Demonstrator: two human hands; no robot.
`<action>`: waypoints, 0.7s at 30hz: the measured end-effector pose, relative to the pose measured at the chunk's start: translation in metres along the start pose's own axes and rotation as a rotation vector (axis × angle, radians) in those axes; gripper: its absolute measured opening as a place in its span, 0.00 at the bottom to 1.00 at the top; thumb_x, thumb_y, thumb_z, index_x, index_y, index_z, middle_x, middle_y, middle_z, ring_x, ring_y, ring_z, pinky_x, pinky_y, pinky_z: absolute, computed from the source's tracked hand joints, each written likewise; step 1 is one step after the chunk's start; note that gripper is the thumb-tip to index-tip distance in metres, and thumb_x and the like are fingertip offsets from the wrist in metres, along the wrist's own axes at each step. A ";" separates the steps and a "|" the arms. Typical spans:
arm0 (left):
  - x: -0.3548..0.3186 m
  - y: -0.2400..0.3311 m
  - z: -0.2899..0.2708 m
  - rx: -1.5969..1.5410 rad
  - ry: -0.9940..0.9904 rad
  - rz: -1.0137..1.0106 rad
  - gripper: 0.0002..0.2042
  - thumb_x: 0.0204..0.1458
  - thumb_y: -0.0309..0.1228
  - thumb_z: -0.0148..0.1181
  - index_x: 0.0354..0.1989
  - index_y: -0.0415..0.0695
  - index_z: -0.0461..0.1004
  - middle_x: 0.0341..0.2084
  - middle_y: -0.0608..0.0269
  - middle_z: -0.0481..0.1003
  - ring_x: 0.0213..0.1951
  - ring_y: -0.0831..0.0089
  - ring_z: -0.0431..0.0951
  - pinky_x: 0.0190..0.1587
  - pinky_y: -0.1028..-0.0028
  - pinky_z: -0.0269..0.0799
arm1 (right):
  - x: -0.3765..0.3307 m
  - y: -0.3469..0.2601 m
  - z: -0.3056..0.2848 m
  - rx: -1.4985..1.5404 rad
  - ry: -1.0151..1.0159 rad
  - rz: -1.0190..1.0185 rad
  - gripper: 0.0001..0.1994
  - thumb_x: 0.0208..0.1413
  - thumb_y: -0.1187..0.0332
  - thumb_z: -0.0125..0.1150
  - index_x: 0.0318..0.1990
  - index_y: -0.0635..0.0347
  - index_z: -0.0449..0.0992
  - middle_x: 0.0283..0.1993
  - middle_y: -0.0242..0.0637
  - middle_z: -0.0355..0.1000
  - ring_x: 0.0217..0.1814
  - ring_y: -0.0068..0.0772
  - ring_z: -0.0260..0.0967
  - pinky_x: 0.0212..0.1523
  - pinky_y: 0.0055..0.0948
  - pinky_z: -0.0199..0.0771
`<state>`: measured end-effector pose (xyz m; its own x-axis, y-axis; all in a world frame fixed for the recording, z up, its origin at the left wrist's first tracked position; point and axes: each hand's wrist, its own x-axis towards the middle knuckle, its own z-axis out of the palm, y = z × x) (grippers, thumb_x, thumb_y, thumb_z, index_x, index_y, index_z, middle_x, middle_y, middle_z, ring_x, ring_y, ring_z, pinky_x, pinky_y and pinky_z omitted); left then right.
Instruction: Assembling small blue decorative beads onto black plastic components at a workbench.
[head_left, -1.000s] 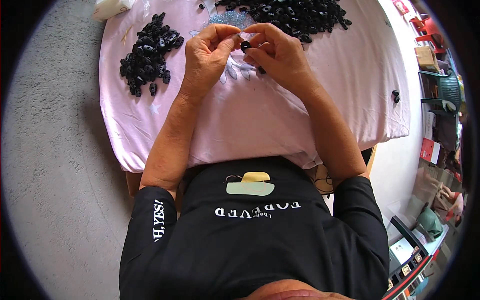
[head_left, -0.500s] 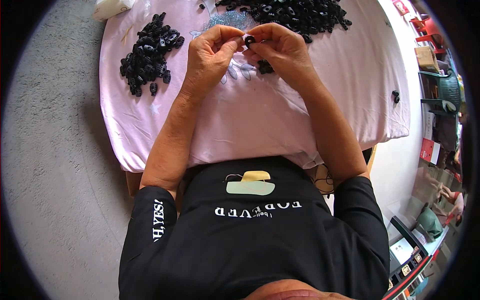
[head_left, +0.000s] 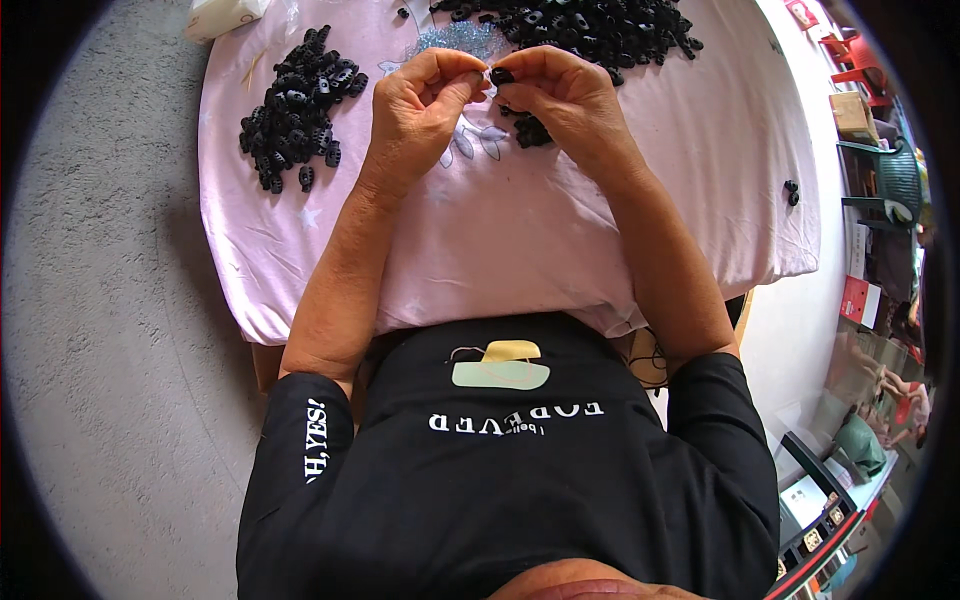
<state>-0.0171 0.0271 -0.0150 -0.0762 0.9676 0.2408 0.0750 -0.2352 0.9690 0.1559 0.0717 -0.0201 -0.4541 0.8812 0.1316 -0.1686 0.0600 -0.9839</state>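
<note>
My left hand (head_left: 412,112) and my right hand (head_left: 566,100) meet fingertip to fingertip over the far part of the table. Between the right thumb and forefinger is a small black plastic piece (head_left: 502,76), rounded in outline. The left thumb and forefinger are pinched right beside it; whatever they hold is too small to make out. Just beyond the fingers lies a heap of tiny clear bluish bits (head_left: 462,38). More black pieces (head_left: 532,132) sit under the right hand, partly hidden by it.
A pink patterned cloth (head_left: 500,240) covers the table. Black pieces form a pile (head_left: 300,110) at the left and a larger heap (head_left: 600,30) at the far right. Two loose ones (head_left: 792,192) lie near the right edge. A white bag (head_left: 222,14) is at the far left corner.
The black piece has turned in my right fingers, so its pale opening no longer shows. My left hand has shifted slightly left; both pinches stay closed.
</note>
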 end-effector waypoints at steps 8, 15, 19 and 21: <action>0.000 -0.003 -0.002 0.078 0.001 0.028 0.04 0.58 0.21 0.57 0.38 0.37 0.77 0.30 0.63 0.79 0.34 0.78 0.80 0.40 0.79 0.76 | 0.000 0.002 0.000 -0.095 0.004 -0.018 0.10 0.53 0.80 0.63 0.44 0.64 0.78 0.37 0.32 0.78 0.39 0.18 0.75 0.43 0.19 0.77; -0.002 -0.001 -0.002 0.273 -0.043 0.094 0.04 0.58 0.20 0.56 0.39 0.38 0.77 0.30 0.64 0.79 0.34 0.80 0.79 0.40 0.80 0.75 | -0.001 0.008 -0.001 -0.181 0.036 -0.007 0.10 0.53 0.80 0.64 0.43 0.64 0.79 0.35 0.31 0.78 0.37 0.19 0.76 0.40 0.19 0.78; -0.002 -0.001 -0.002 0.335 -0.074 0.126 0.04 0.59 0.20 0.55 0.40 0.37 0.75 0.32 0.65 0.78 0.35 0.80 0.79 0.41 0.81 0.75 | 0.000 0.005 -0.001 -0.120 -0.006 0.000 0.09 0.54 0.80 0.63 0.43 0.66 0.78 0.36 0.35 0.79 0.38 0.22 0.78 0.40 0.21 0.79; -0.002 -0.002 -0.001 0.332 -0.055 0.130 0.04 0.59 0.20 0.56 0.40 0.37 0.75 0.32 0.64 0.78 0.35 0.80 0.79 0.41 0.80 0.75 | 0.000 0.002 -0.001 -0.073 -0.026 0.015 0.09 0.55 0.80 0.62 0.44 0.67 0.78 0.36 0.37 0.79 0.39 0.23 0.78 0.40 0.21 0.80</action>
<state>-0.0185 0.0254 -0.0172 0.0082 0.9371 0.3490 0.3998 -0.3229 0.8578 0.1563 0.0723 -0.0226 -0.4789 0.8697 0.1191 -0.0982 0.0818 -0.9918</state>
